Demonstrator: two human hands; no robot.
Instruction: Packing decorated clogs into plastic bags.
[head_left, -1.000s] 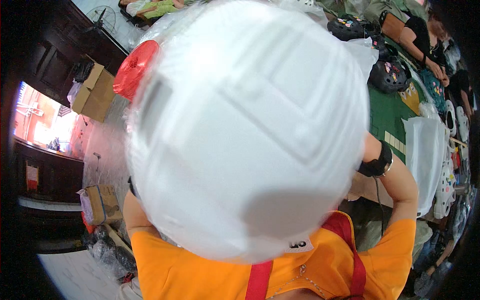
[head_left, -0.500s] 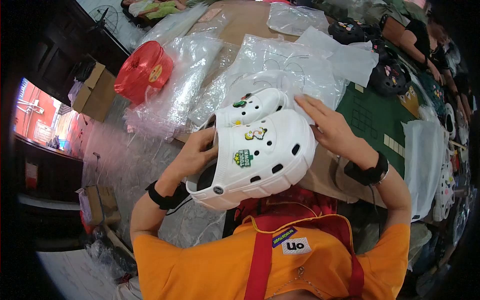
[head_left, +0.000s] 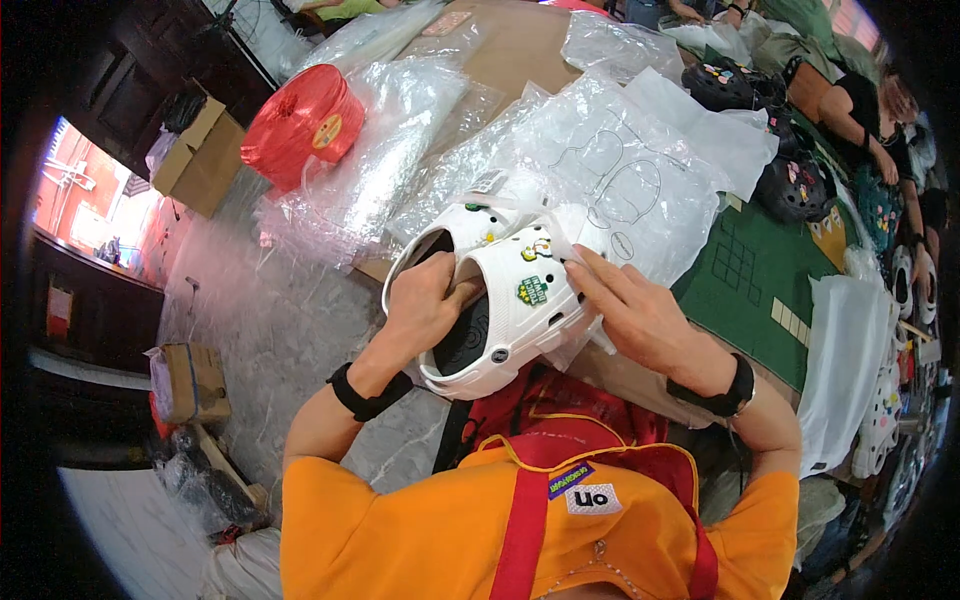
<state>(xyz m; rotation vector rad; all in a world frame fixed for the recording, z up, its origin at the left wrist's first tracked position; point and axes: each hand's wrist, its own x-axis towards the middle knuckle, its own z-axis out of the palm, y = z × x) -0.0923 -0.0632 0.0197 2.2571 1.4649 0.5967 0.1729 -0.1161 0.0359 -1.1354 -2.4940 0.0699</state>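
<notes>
A pair of white clogs (head_left: 512,308) with colourful charms is held side by side above the table's near edge. My left hand (head_left: 425,305) is closed on their inner edges, its fingers reaching into the foot openings. Thin clear plastic, seemingly a bag (head_left: 575,225), covers the toe ends. My right hand (head_left: 635,315) is bent over the toe of the nearer clog, its fingers on the plastic there; its thumb is hidden. A small white tag (head_left: 489,182) shows by the farther clog.
Clear bags with printed outlines (head_left: 630,175) lie spread beyond the clogs. A roll of red plastic twine (head_left: 303,125) stands at the left. A green mat (head_left: 745,285) and dark clogs (head_left: 797,190) are at the right, with other people's arms beyond. Cardboard boxes (head_left: 200,155) stand farther left.
The clogs have tilted and come down closer to the table, so their foot openings show more. My right hand has shifted from beside the toe onto it. The plastic now covers the toes.
</notes>
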